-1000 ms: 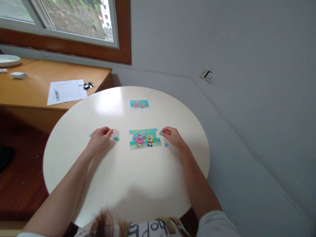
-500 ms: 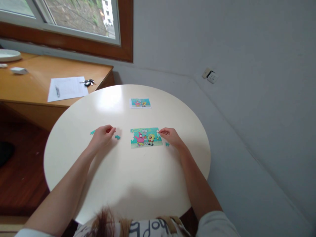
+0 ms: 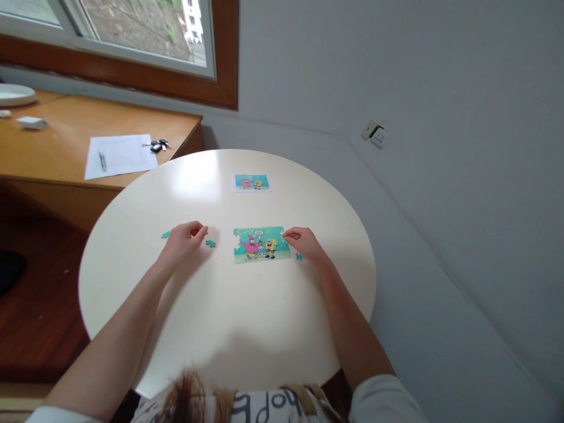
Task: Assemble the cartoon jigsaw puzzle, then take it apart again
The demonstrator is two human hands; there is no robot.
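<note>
A mostly joined jigsaw puzzle [image 3: 262,244] with pink and yellow cartoon figures lies flat on the round white table [image 3: 247,317]. At its right edge, my right hand [image 3: 303,241] has thumb and fingers pinched on a small puzzle piece, mostly hidden by the fingertips. Just below that hand, a loose teal piece [image 3: 299,257] lies on the table. To the left of the puzzle, my left hand [image 3: 185,239] is curled closed above the tabletop; whatever its fingers hold is hidden. Beside its fingertips rests a teal puzzle piece [image 3: 210,243], and another piece [image 3: 166,234] lies behind the hand.
Beyond the puzzle lies a printed reference picture [image 3: 251,183]. A wooden desk [image 3: 66,132] adjoins the table at the left, carrying a paper sheet [image 3: 123,154], a pen [image 3: 103,161] and keys [image 3: 157,145]. The wall [image 3: 432,117] bounds the right side.
My right fingertips have shifted very slightly at the puzzle's right edge. My left hand keeps its closed pose, and the loose pieces stay where they lay.
</note>
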